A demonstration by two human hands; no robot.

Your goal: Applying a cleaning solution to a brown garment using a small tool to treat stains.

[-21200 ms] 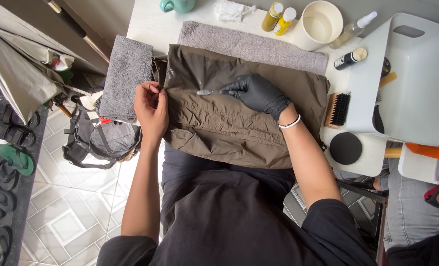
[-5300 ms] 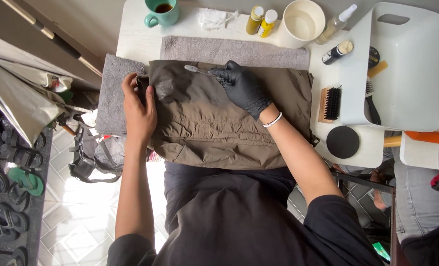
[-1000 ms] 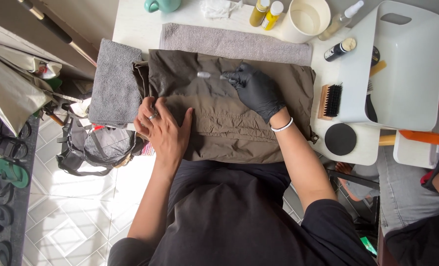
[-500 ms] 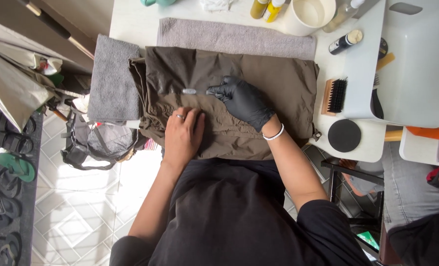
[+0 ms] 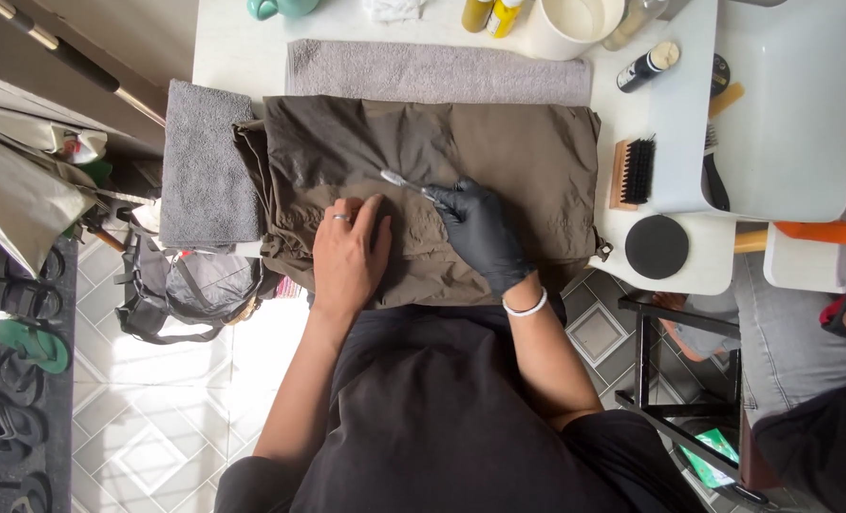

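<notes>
An olive-brown garment (image 5: pixel 499 180) lies spread flat across the white table (image 5: pixel 243 57) in the upper middle of the frame, its near edge hanging toward the person's lap. The left hand (image 5: pixel 350 255), bare with a ring on one finger, rests palm down on the cloth just left of centre, its grip released and the fingers spread flat, pressing the fabric. The right hand (image 5: pixel 480 233), in a black glove with a white band at the wrist, sits just right of it with its grip clenched on a small slim tool (image 5: pixel 402 180), whose pale tip points to the upper left and touches the garment just above the left hand's fingertips.

Under and beside the garment lie two grey towels: one (image 5: pixel 209 161) at the left edge of the table, the other (image 5: pixel 437 71) along the far side. At the top edge stand a teal mug (image 5: pixel 282 8), two yellow bottles (image 5: pixel 491 13) and a white cup (image 5: pixel 575 24). To the right of the garment are a wooden brush (image 5: pixel 632 171) with black bristles, a round black lid (image 5: pixel 658 246), a small dark bottle (image 5: pixel 648 66) and a white tray (image 5: pixel 784 104). A dark bag (image 5: pixel 190 294) sits on the tiled floor at the left, with sandals (image 5: pixel 15 347) along the far left edge. Another person's leg in grey trousers (image 5: pixel 784 332) shows at the lower right.
</notes>
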